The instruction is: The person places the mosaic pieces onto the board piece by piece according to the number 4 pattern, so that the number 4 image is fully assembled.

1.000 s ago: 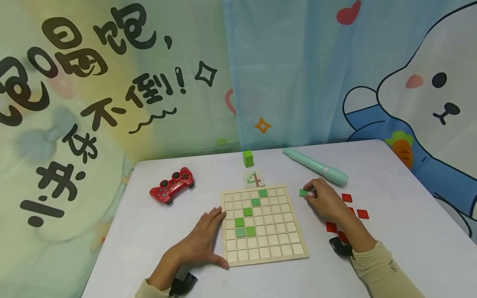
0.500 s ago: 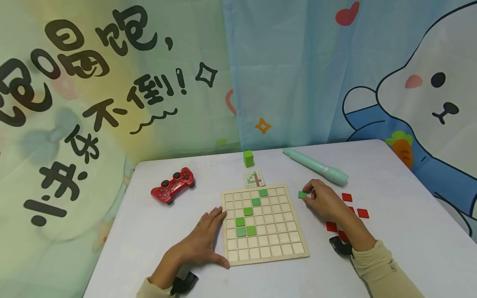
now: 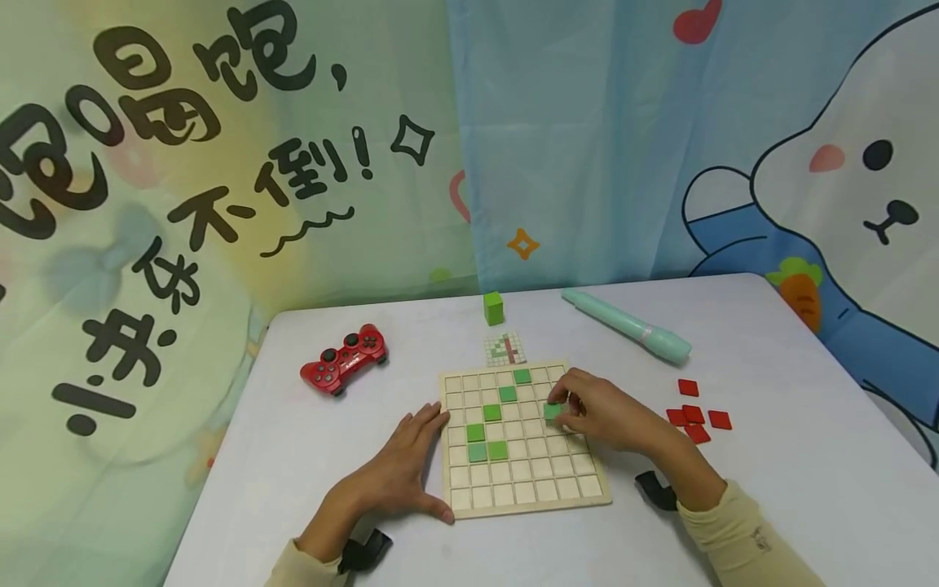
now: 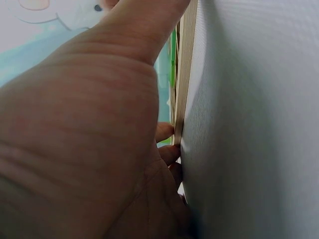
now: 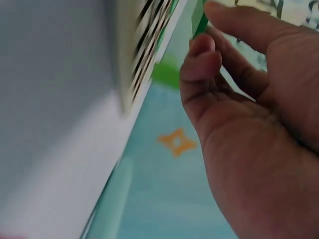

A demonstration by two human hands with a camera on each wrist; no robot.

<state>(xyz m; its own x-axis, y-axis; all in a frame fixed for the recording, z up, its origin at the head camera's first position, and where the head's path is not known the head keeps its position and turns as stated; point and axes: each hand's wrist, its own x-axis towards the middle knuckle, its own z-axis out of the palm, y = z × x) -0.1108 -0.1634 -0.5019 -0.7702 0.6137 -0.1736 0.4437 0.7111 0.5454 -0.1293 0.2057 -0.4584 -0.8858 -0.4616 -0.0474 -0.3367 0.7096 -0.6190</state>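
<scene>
A pale wooden grid board (image 3: pixel 519 495) lies flat on the table, with several green square tiles (image 3: pixel 492 412) set in its cells. Its left edge meets my left hand (image 3: pixel 399 469), whose fingers and thumb are spread and extended along it; in the left wrist view the fingertips touch the board's side (image 4: pixel 185 74). Above the right part of the board, my right hand (image 3: pixel 612 414) pinches a green tile (image 3: pixel 553 412) between thumb and fingers. The right wrist view shows that tile (image 5: pixel 199 22) at the fingertips, apart from the board.
Several red tiles (image 3: pixel 697 434) lie right of the board. Behind it are a small pattern card (image 3: pixel 504 349) and a green cube (image 3: pixel 494 309). A mint-coloured tube-shaped object (image 3: pixel 627 326) rests at the back right, a red game controller (image 3: pixel 345 359) at the left.
My right hand has carried the green tile leftward from the table beside the board to over the board. The red tiles it covered now show. My left hand stays at the board's edge.
</scene>
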